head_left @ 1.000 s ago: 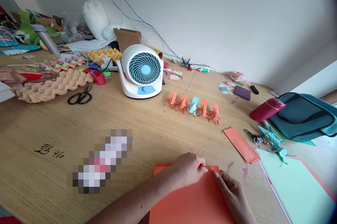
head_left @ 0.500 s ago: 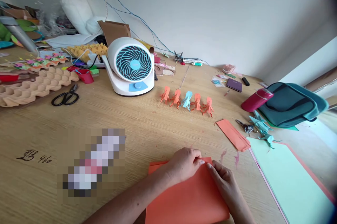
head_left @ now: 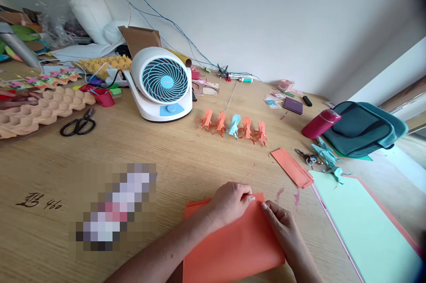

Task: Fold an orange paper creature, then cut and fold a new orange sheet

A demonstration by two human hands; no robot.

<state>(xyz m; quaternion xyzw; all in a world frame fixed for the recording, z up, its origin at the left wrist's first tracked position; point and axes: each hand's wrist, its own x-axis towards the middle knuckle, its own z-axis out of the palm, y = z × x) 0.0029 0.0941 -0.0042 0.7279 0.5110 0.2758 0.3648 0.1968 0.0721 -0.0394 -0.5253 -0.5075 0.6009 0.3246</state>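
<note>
A sheet of orange paper [head_left: 229, 252] lies at the front of the table, with a folded edge or second layer showing along its far left side. My left hand [head_left: 233, 203] reaches across it, thumb and fingers pinched at the far edge close to the right corner. At that corner's right side, my right hand [head_left: 282, 225] grips the paper, thumb on top and fingers curled under. The two thumbs are a short gap apart. The lower part of the sheet runs out of view, and my left forearm covers some of it.
Beyond stand several folded paper figures [head_left: 234, 127], orange and light blue. Orange strips [head_left: 293, 168], keys [head_left: 310, 159] and pale green sheets [head_left: 362, 216] lie right, near a pink bottle [head_left: 321, 124] and teal bag [head_left: 362, 127]. A fan [head_left: 163, 83] and scissors [head_left: 78, 127] are left.
The view has shifted slightly. Both hands keep hold of the orange paper, and the gap between the thumbs looks a little wider.
</note>
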